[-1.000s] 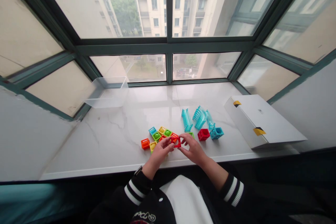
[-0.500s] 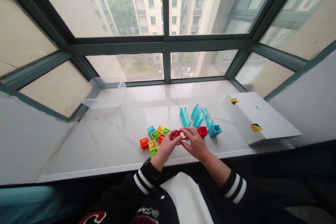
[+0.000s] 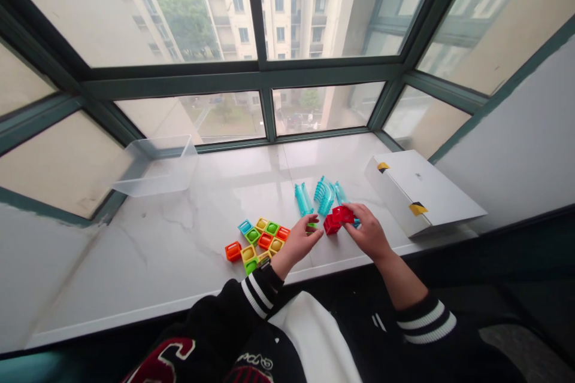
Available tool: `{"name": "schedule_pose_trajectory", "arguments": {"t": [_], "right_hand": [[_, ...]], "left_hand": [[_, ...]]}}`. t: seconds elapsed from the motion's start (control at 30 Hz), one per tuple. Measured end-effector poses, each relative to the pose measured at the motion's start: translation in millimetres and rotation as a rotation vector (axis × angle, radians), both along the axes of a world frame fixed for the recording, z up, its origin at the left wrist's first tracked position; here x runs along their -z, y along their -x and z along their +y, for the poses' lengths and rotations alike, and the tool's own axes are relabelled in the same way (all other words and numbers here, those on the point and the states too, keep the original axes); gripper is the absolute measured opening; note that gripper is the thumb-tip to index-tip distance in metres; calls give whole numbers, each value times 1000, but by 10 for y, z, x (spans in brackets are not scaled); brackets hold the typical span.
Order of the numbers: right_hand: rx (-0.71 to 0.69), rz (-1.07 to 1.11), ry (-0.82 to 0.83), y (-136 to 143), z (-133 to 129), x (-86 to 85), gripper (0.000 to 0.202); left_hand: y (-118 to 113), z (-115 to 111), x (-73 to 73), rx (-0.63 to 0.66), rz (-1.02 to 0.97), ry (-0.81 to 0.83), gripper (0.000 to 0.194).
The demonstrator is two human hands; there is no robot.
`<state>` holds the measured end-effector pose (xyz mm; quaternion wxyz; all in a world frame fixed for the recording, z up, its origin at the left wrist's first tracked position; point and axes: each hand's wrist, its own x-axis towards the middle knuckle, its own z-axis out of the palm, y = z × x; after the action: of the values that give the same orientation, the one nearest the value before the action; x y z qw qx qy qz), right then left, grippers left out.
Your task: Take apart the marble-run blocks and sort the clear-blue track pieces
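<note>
My right hand [image 3: 369, 233] grips a red piece [image 3: 343, 214] just above and beside a red block [image 3: 331, 225] on the white sill. My left hand [image 3: 302, 239] has its fingers apart near a green piece [image 3: 311, 225] that it partly hides; nothing shows between the fingers. Left of it lies a cluster of colored blocks [image 3: 265, 240], orange, yellow, green and blue. Behind the hands rest translucent blue pieces, one straight [image 3: 303, 198] and one curved [image 3: 324, 195]. Another blue piece is mostly covered by my right hand.
A clear plastic bin [image 3: 155, 185] stands at the back left of the marble sill [image 3: 179, 263]. On the right lies a white box [image 3: 426, 191] with yellow and black tabs. Window frames border the back.
My right hand has moved right with the red piece, over the red block. My left hand has let go of it and opened. The camera view has shifted a little to the right.
</note>
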<state>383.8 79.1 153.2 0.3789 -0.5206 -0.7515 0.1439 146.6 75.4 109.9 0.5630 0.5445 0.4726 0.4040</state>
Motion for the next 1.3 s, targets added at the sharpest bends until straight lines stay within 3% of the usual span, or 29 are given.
{"name": "schedule_pose_trajectory", "arguments": {"t": [0.17, 0.33, 0.43, 0.63, 0.8, 1.3], "right_hand": [[32, -20, -20, -168, 68, 17, 48], [19, -54, 33, -169, 145, 108, 50], [3, -81, 57, -154, 186, 166, 54], [-14, -99, 54, -141, 228, 207, 55], [-32, -134, 73, -121, 254, 233, 56], [-76, -250, 110, -31, 332, 319, 53]], "left_hand": [[-241, 190, 174, -1, 231, -129, 69], [-430, 342, 275, -7, 179, -144, 76], [-484, 386, 287, -9, 162, -147, 72], [-498, 420, 266, 70, 423, -111, 47], [-491, 424, 269, 74, 500, -185, 38], [-494, 439, 380, 50, 539, -250, 36]]}}
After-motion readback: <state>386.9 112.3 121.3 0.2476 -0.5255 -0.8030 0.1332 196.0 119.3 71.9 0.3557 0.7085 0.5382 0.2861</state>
